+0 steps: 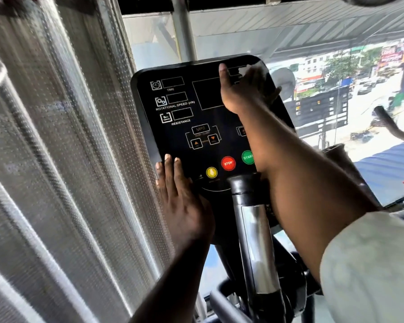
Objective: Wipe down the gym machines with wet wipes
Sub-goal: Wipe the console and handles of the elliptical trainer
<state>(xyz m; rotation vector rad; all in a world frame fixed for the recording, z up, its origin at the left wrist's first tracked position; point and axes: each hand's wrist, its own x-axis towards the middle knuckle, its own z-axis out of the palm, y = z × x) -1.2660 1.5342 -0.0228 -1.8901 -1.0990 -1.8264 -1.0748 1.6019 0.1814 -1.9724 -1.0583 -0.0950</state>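
Note:
A black machine console with white labels and STOP and START buttons fills the middle of the view. My right hand presses a white wet wipe flat against the console's upper right corner, fingers stretched out over it. My left hand lies flat on the console's lower left edge with straight fingers, holding nothing.
A chrome post with a black cap rises just below the console between my arms. A perforated metal panel stands close on the left. A window behind the console shows a street. Another machine's handle sits at right.

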